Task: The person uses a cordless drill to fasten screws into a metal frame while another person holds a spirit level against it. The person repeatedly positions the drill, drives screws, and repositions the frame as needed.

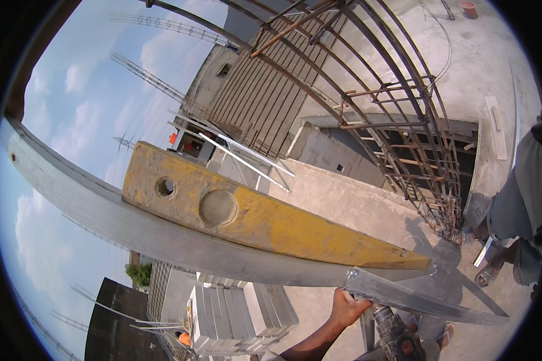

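My left hand (348, 308) reaches up from the lower edge, its fingers closed round the end of a silver metal channel (427, 299). Just right of it a dark power drill (397, 338) points up toward the channel; the drill's grip is out of the picture. My right hand does not show. A long grey metal beam (162, 231) runs from the upper left down to the channel's end. Lying along this beam is a worn yellow spirit level (271, 222) with a round hole and a round recess; no hand shows on it.
A tall rusty rebar cage (391, 90) rises beside a floor opening (367, 144). Pale blocks (235, 313) stand stacked below the beam. At right stands a person in grey trousers (518, 198) and sandals. A loose board (495, 127) lies on the concrete.
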Demonstrator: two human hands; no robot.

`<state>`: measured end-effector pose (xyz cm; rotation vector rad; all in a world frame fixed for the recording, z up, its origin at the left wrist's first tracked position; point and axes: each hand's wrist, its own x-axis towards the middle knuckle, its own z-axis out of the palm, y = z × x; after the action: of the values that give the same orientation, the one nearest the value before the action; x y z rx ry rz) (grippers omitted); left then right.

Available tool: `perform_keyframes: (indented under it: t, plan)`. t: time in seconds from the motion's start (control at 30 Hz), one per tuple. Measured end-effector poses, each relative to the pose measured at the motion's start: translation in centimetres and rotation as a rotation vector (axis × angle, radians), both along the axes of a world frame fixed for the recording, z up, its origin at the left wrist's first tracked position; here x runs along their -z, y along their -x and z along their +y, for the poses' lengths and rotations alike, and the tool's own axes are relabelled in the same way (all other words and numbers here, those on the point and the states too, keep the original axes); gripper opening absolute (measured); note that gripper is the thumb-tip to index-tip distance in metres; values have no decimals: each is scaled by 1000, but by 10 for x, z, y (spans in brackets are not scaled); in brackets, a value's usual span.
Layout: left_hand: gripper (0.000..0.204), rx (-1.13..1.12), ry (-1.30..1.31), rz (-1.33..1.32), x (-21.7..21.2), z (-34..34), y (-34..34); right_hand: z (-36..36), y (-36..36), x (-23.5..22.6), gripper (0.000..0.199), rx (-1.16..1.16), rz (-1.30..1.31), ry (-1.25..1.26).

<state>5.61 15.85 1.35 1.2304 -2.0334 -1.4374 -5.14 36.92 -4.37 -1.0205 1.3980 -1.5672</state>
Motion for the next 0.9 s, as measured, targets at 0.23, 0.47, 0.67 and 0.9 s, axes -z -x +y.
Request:
perform_keyframes:
  t: [0.23, 0.47, 0.67, 0.9]
  plan:
    - [22, 15, 109, 61, -1, 2, 2, 3, -1, 0, 57, 10, 13, 0]
    - [27, 38, 64, 13, -4, 2, 3, 6, -4, -1, 58, 25, 28, -1]
    - [20, 11, 122, 77, 1, 5, 4, 12, -7, 1, 58, 39, 37, 2]
    - [22, 50, 178, -37, 10, 1, -2, 20, -10, 2, 59, 63, 65, 18]
